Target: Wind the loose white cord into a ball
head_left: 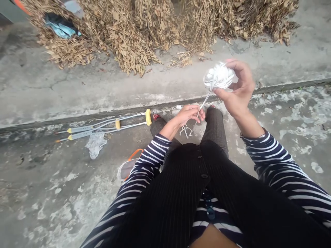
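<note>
A white ball of yarn (219, 76) is gripped between the thumb and fingers of my right hand (239, 88), raised out in front of me. From the ball's underside a taut white strand (205, 100) runs down to my left hand (191, 114), whose fingers are closed around it. Below the left hand dangles a thin, knotted white length (186, 131), loosely looped above the ground. Just behind my left fingers is a small white coiled thing (178, 107), partly covered by them.
A pair of crutches (108, 124) with yellow pads lies on the concrete to the left, beside a crumpled clear plastic bag (96, 144). An orange-handled container (126, 168) sits near my left arm. Dried leafy stalks (144, 38) are heaped along the raised concrete ledge (108, 86).
</note>
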{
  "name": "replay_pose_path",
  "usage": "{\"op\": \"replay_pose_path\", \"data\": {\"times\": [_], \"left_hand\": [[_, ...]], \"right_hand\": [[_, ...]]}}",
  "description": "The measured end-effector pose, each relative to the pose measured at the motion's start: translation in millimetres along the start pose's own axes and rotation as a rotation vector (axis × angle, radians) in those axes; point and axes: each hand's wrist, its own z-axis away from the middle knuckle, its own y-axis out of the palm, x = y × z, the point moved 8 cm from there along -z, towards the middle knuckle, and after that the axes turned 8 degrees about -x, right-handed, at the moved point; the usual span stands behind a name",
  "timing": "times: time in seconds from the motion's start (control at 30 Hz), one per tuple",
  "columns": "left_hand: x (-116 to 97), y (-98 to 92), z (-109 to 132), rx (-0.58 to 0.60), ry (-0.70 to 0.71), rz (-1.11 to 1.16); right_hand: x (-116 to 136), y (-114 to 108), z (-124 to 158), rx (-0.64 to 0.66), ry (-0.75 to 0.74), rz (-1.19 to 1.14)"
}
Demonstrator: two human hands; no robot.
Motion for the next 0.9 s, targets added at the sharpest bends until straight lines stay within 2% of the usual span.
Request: {"op": "replay_pose_path", "data": {"times": [0.07,0.27,0.37,0.47,0.57,0.67,0.77,0.9], "left_hand": [[-5.1,3.0,3.4,0.044,0.019,-0.005],[-8.3,-5.5,13.4,0.075,-0.053,-0.026],[-7.9,-10.6,13.1,0.09,-0.074,0.029],[-7.8,-12.8,10.3,0.09,-0.074,0.065],[-2.9,-16.8,7.7,0.037,-0.101,0.07],[4.3,-22.5,7.5,-0.032,-0.131,0.075],[10.7,-23.4,9.3,-0.036,-0.163,0.046],[16.1,-25.4,10.7,-0.059,-0.174,0.021]], "right_hand": [[-2.1,1.4,-3.3,0.028,-0.037,0.022],[-43.4,3.6,-2.4,0.096,-0.098,0.208],[-45.0,14.7,4.4,0.21,-0.203,0.325],[-49.0,33.7,17.1,0.392,-0.228,0.438],[-59.7,49.4,33.3,0.552,-0.159,0.474],[-75.3,57.4,48.3,0.657,0.004,0.4],[-87.4,62.2,63.7,0.766,0.196,0.197],[-89.7,60.6,78.3,0.791,0.351,-0.082]]}}
